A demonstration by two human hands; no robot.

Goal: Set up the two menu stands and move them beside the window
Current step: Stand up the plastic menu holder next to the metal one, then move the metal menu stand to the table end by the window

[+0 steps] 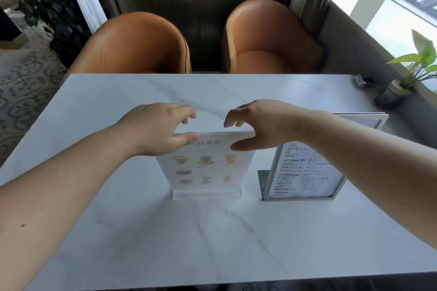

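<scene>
Clear acrylic menu stand (205, 168): upright on its base at the middle of the table, white insert with pictures of drinks and a printed heading, face toward the camera. Metal-framed menu stand (307, 172): upright just to its right, grey frame on a flat grey base plate, text-only price list, partly hidden by a forearm. The two stand apart, not touching.

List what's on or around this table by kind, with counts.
Menu stands: 2, a clear acrylic stand and a metal-framed stand
Orange chairs: 2
Potted plants: 1
Hands: 2, left hand, right hand
Total: 7
</scene>
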